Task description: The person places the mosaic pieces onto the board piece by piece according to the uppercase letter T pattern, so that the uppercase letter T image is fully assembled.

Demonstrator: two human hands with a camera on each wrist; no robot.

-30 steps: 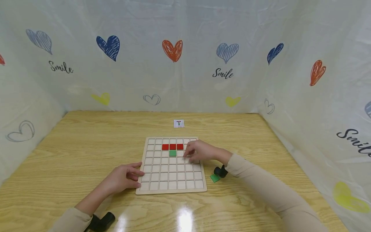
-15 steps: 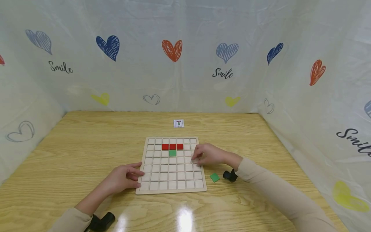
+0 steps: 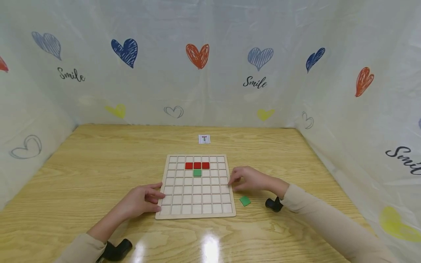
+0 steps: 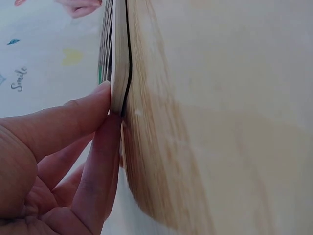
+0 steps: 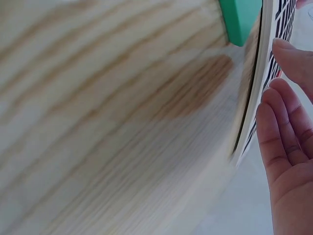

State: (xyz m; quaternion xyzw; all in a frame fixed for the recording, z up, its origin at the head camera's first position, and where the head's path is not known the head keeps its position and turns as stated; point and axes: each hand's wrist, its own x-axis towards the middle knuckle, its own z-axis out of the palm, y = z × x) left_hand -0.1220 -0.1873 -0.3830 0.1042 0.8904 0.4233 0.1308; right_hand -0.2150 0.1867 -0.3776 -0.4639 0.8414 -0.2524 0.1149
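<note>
A wooden grid board lies on the table between my hands. Three red tiles sit side by side in its second row from the far edge, and one green tile sits in the square under the middle one. My left hand holds the board's left edge; in the left wrist view the thumb is over the top face and a finger is at the side. My right hand is at the board's right edge, fingers fairly straight and holding nothing. Nearby on the table lies a loose green tile.
Behind the board lies a small printed card showing a grid with a T pattern. Black wrist camera mounts hang below both wrists, the right one beside the loose tile. A white curtain with hearts encloses the table.
My right hand has drawn back rightward from over the board to its right edge, uncovering squares and the loose green tile. The left hand has stayed put on the board's left edge.
</note>
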